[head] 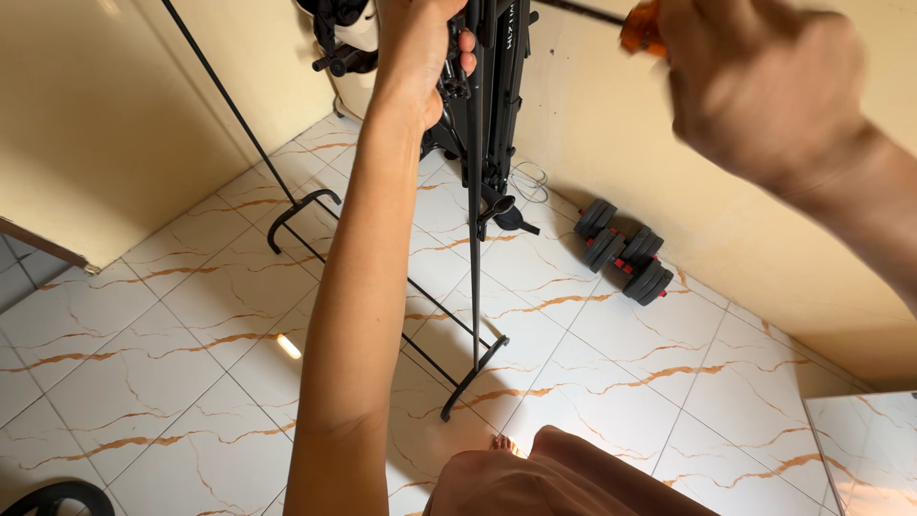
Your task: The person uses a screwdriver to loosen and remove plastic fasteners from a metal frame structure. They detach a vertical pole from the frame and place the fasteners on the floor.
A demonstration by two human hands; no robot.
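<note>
A tall black metal rack [475, 220] stands on the tiled floor [172, 315] ahead, its upright gripped high up by the left hand [420, 48], while the right hand [764, 81], nearer and further right, is closed around an orange-handled screwdriver [638, 27].

Bright daylight, blurred right hand [764, 86]

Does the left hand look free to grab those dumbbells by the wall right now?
Probably not: the left hand is wrapped around the black rack up high, and the dumbbells lie far below on the tiled floor.
</note>
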